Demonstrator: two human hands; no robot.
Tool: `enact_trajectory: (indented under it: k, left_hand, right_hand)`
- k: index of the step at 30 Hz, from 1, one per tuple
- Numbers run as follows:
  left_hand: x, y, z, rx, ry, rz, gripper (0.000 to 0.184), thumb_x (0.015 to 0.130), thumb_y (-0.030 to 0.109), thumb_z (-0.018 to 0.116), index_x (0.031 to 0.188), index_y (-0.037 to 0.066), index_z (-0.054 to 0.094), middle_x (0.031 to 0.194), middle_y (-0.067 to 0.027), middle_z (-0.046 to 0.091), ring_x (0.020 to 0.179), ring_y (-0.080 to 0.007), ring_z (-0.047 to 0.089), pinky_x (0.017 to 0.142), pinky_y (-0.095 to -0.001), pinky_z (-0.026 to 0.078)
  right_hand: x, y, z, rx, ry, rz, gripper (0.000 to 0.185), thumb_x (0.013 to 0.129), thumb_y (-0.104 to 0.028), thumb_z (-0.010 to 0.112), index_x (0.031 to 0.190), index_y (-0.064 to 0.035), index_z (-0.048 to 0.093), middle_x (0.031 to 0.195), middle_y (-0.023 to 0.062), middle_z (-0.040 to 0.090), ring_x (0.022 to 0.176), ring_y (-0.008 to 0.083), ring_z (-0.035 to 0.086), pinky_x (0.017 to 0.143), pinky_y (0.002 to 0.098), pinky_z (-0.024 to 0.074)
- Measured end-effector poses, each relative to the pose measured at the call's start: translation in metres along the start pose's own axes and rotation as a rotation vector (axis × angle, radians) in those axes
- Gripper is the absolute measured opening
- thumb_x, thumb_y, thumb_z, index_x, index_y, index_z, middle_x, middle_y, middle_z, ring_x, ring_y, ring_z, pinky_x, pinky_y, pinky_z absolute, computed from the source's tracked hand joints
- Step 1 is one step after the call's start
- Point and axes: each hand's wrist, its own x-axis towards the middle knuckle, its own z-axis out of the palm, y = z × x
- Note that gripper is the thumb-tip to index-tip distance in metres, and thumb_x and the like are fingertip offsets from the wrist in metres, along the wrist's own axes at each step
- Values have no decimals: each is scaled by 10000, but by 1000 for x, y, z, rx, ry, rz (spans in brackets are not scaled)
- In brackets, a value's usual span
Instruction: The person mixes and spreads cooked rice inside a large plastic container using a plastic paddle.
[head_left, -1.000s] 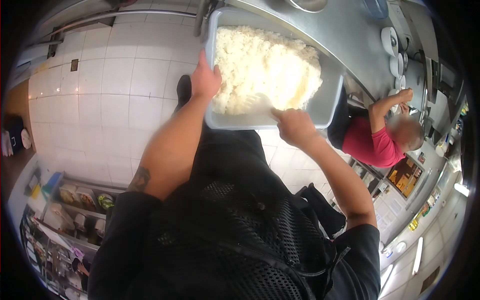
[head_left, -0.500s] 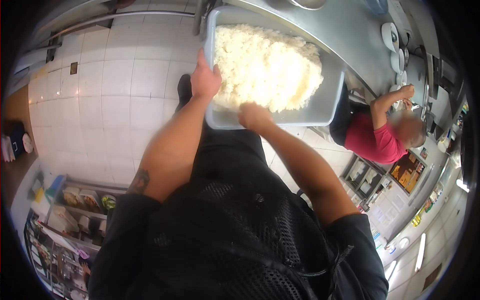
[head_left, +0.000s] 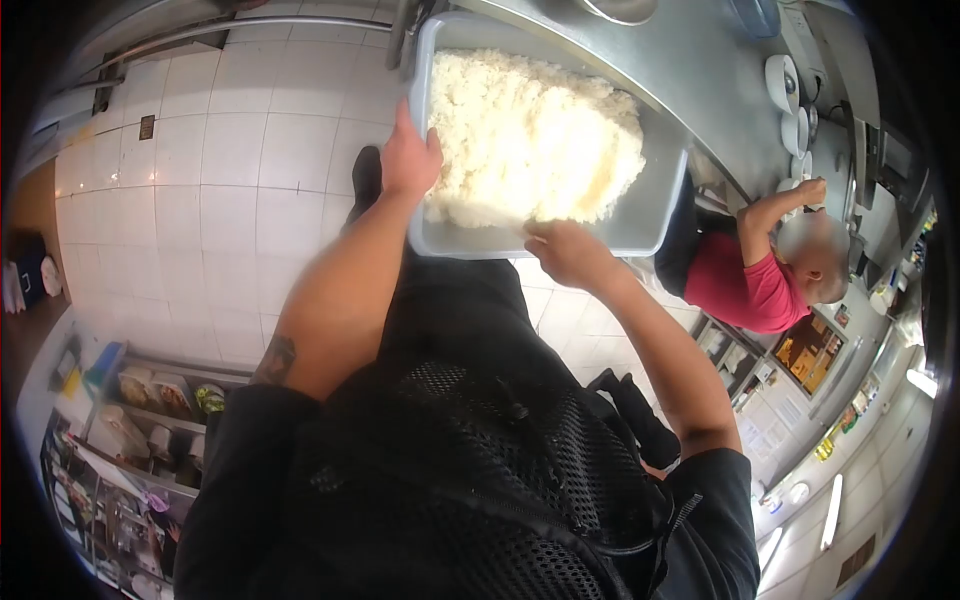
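Cooked white rice (head_left: 530, 130) lies in a broad heap in a translucent plastic tub (head_left: 662, 190), which is at the near left edge of a metal desk (head_left: 700, 75). It reaches the left and far sides of the tub, while the right end and a strip along the near side show bare plastic.

The left hand (head_left: 411, 165) grips the tub's left rim: one finger hooks over the rim toward the rice, and another stretches along the outer wall. The right hand (head_left: 568, 250) is over the near wall, its fingers curled together around the end of a pale utensil (head_left: 506, 217). That utensil is blurred against the near edge of the rice, so its exact shape cannot be told.

Far along the desk is a metal bowl (head_left: 622, 9), partly cut off by the view; white bowls (head_left: 783, 84) stand in a row at the right. A co-worker in a red shirt (head_left: 745, 283) is at the desk on the right, arms bent over it. White floor tiles (head_left: 230, 150) spread to the left, with a dark shoe (head_left: 367, 172) near the left wrist.
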Motion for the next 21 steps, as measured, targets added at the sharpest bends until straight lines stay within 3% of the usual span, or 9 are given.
enact_trajectory:
  k: [5,8,12,13,17,20,21]
  left_hand:
    - [0,1,2,40,35,-15,728,919,193,599,1514,42,207,1191,-305,631,1064,-493,619,926,-531,503]
    - [2,1,3,72,22,-25,729,921,193,599,1516,45,206,1203,-297,629,1069,-487,619,926,-528,501]
    - [1,0,6,69,35,2,737,922,201,600,1522,47,200,1195,-292,634,1058,-482,626,924,-525,500]
    - [0,2,5,66,37,-3,737,923,202,599,1522,47,199,1188,-294,636,1053,-480,628,922,-525,500]
    - [0,3,3,96,29,-54,734,921,199,595,1523,53,200,1186,-292,638,1048,-476,632,919,-522,503]
    - [4,6,7,138,28,-54,735,919,196,598,1523,60,202,1187,-295,637,1043,-476,634,918,-519,504]
    - [2,4,7,156,44,-51,737,918,196,600,1523,64,201,1186,-299,636,1039,-477,636,917,-518,505]
  right_hand:
    - [71,-52,28,-130,-118,162,233,913,-144,551,1015,-18,719,1076,203,719,978,373,706,869,449,557]
    - [87,-67,47,-120,-51,170,234,907,-135,543,995,-18,725,1062,213,721,998,376,705,866,442,563]
    - [73,-5,88,-83,-12,144,345,958,-197,505,1253,-70,633,1122,252,689,1024,396,678,874,468,548]
    - [62,4,89,-1,18,160,453,975,-253,526,1408,-120,526,1151,255,674,1056,409,652,908,485,519]
    - [1,16,55,173,71,152,459,966,-258,596,1404,-131,553,1183,229,671,1121,402,627,969,473,484]
    - [-61,96,17,186,159,74,356,960,-256,618,1299,-154,658,1229,217,661,1137,369,636,990,458,482]
    - [-72,109,-2,96,41,181,346,959,-249,615,1285,-146,668,1250,215,653,1139,356,640,991,451,486]
